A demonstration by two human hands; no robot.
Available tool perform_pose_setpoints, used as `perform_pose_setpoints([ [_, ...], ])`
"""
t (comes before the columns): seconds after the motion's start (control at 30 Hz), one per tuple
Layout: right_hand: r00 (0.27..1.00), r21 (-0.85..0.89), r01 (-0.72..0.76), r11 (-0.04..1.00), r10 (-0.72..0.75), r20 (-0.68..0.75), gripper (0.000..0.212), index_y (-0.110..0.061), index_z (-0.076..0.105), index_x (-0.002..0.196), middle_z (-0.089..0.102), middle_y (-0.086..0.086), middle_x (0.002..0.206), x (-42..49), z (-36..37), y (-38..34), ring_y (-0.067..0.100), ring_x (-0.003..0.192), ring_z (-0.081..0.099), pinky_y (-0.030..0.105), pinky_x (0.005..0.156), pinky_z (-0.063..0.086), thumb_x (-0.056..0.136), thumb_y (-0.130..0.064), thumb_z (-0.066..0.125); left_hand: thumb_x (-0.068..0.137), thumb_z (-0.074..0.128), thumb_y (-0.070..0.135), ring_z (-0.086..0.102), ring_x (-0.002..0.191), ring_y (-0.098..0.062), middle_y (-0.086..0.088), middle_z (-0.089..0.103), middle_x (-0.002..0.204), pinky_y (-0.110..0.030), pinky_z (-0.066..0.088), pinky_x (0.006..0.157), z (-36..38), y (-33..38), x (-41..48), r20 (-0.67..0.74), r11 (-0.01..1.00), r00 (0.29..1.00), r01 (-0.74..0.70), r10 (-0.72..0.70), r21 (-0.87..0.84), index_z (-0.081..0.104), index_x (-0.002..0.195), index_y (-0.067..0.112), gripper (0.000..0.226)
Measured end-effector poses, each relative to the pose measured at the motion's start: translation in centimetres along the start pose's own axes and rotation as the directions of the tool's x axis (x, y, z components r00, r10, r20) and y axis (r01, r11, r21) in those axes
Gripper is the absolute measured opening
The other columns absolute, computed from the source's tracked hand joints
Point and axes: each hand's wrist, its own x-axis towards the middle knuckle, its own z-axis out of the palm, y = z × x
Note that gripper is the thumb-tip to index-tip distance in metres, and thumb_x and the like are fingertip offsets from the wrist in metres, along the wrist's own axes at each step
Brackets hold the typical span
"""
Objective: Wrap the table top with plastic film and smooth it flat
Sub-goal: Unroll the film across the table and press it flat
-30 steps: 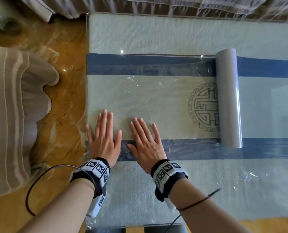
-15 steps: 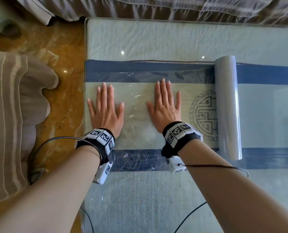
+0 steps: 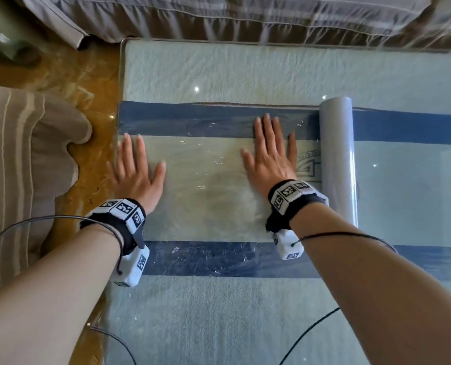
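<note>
Both hands lie flat with fingers straight and grip nothing. The right hand [image 3: 270, 159] presses the plastic film [image 3: 206, 191] just left of the roll [image 3: 337, 154], and the left hand [image 3: 136, 175] presses it well left of the roll. The film lies spread on the table top [image 3: 219, 67], running leftward from the roll.

We note both forearms stretched forward, bare to the wrist. Our left hand [image 3: 136, 171] lies palm down, fingers straight and slightly spread, thumb out to the right. Our right hand [image 3: 270, 156] lies equally flat, fingers straight, set further forward. The two hands are well apart.
</note>
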Motion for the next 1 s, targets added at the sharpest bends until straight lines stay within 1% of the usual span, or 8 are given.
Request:
perform_pose_setpoints([
  [0.13,0.991,0.024,0.105,0.994,-0.106,0.077,0.068,-0.021,-0.01,0.157,-0.017,-0.002,0.165,0.8,0.2,-2.3,0.014,0.151,-0.019,0.049,0.12,-0.014,0.103,-0.051,0.017,0.099,0.021,0.054,-0.014,0.148,-0.017,-0.001,-0.017,0.161,-0.051,-0.004,0.119,0.4,-2.9,0.4,0.035,0.998,0.998,0.058,-0.058,0.003,-0.008,0.154,0.023,0.069],
  [0.27,0.992,0.05,-0.029,0.998,0.035,-0.121,0.071,-0.026,0.01,0.159,-0.008,0.002,0.167,-1.4,-1.4,-2.6,0.023,0.152,-0.013,0.05,0.12,-0.014,0.096,-0.029,0.043,0.098,0.025,0.051,-0.013,0.148,-0.019,-0.002,-0.017,0.161,-0.054,-0.006,0.118,-0.4,-3.1,0.5,-0.021,0.988,0.991,0.131,-0.13,0.085,-0.006,0.154,0.024,0.07],
  [0.37,0.946,0.13,-0.221,0.967,0.245,-0.213,0.075,-0.03,0.023,0.154,0.004,0.009,0.165,-4.9,-2.4,0.3,0.033,0.15,0.002,0.054,0.122,0.0,0.088,-0.02,0.056,0.097,0.036,0.044,-0.01,0.149,-0.02,0.001,-0.02,0.16,-0.051,-0.005,0.117,-0.1,2.1,-1.1,-0.059,0.992,0.99,-0.124,0.124,0.0,-0.003,0.154,0.027,0.07],
  [0.43,0.905,0.221,-0.387,0.895,0.414,-0.094,0.081,-0.027,0.019,0.154,0.013,0.013,0.158,-6.2,-2.4,2.0,0.037,0.141,0.018,0.059,0.113,0.028,0.087,-0.029,0.064,0.097,0.037,0.046,-0.014,0.148,-0.017,0.005,-0.028,0.156,-0.051,-0.005,0.117,1.2,6.3,-2.5,0.016,0.947,0.947,-0.322,0.322,-0.013,-0.008,0.152,0.031,0.073],
  [0.5,0.86,0.328,-0.493,0.806,0.507,0.048,0.093,-0.018,0.012,0.155,0.019,0.016,0.151,-6.4,-1.9,2.8,0.037,0.136,0.025,0.058,0.104,0.037,0.085,-0.037,0.071,0.097,0.032,0.049,-0.022,0.144,-0.015,0.006,-0.033,0.154,-0.053,-0.008,0.116,2.6,9.0,-3.6,0.087,0.93,0.927,-0.366,0.366,-0.012,-0.014,0.151,0.033,0.072],
  [0.7,0.9,0.486,-0.434,0.759,0.393,0.189,0.068,-0.007,0.034,0.129,0.044,0.015,0.127,-3.2,-1.4,1.6,0.037,0.117,0.047,0.045,0.099,0.041,0.083,-0.035,0.074,0.099,0.016,0.051,-0.018,0.145,-0.015,0.0,-0.02,0.16,-0.053,-0.011,0.116,2.9,5.5,-1.5,0.03,0.981,0.985,-0.173,0.171,0.092,-0.013,0.152,0.022,0.067],
  [0.83,0.878,0.489,-0.476,0.73,0.428,0.216,0.063,-0.009,0.03,0.121,0.045,0.011,0.114,-2.5,-1.6,0.5,0.037,0.107,0.052,0.05,0.09,0.048,0.079,-0.034,0.07,0.098,0.015,0.054,-0.01,0.149,-0.018,0.0,-0.014,0.161,-0.053,-0.011,0.114,2.0,1.0,-0.3,-0.001,0.99,0.996,-0.088,0.089,0.111,-0.008,0.153,0.026,0.066],
  [1.0,0.887,0.388,-0.462,0.798,0.41,0.212,0.08,-0.023,0.017,0.144,0.035,0.014,0.134,-2.6,-1.6,-0.5,0.04,0.118,0.046,0.055,0.089,0.049,0.082,-0.035,0.066,0.098,0.018,0.055,-0.01,0.148,-0.016,0.002,-0.013,0.161,-0.054,-0.011,0.114,2.0,-0.4,-0.7,0.013,0.996,0.999,-0.05,0.049,0.078,-0.008,0.153,0.029,0.066],
])
